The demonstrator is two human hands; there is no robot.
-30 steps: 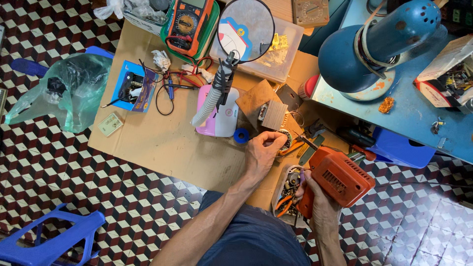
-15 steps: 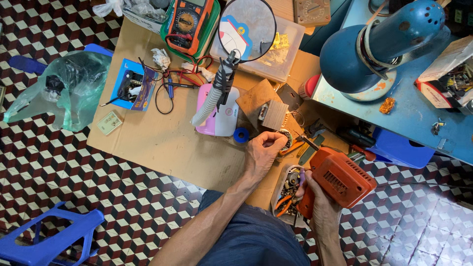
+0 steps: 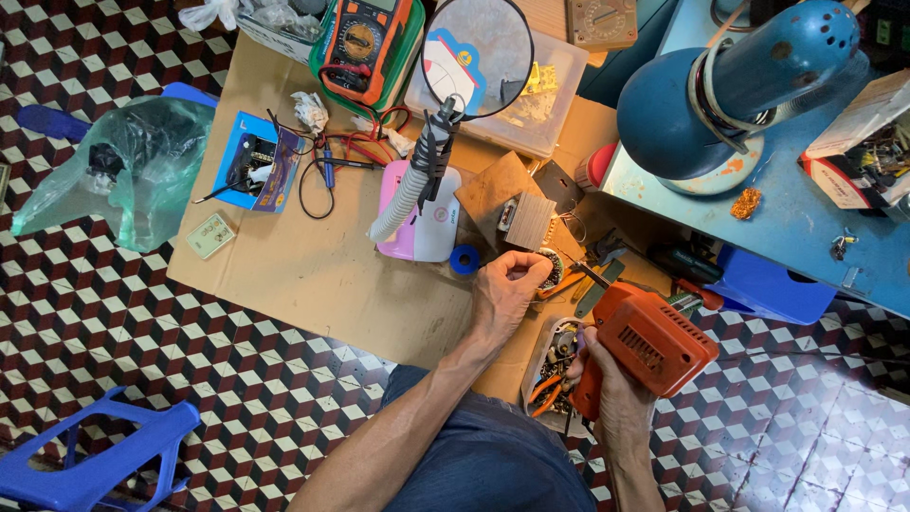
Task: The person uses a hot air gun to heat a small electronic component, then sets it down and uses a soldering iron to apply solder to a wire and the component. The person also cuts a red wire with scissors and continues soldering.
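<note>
- Now the left hand [image 3: 505, 289] is curled closed around a small round coil part with copper windings [image 3: 549, 266], on the brown cardboard sheet [image 3: 313, 275].
- Right hand [image 3: 607, 384] grips fully the handle of the orange pistol-shaped soldering gun [image 3: 652, 337], its tip touching near the coil.
- Just beside lies a pink lamp base [image 3: 422, 228].

Orange soldering gun [image 3: 654, 343], checkered floor [image 3: 114, 322]

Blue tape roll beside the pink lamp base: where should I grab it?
Pinch the blue tape roll across its outer rim from above. It lies flat on the cardboard, hole up, with open space toward the near edge; the pink lamp base crowds its far side.
</note>
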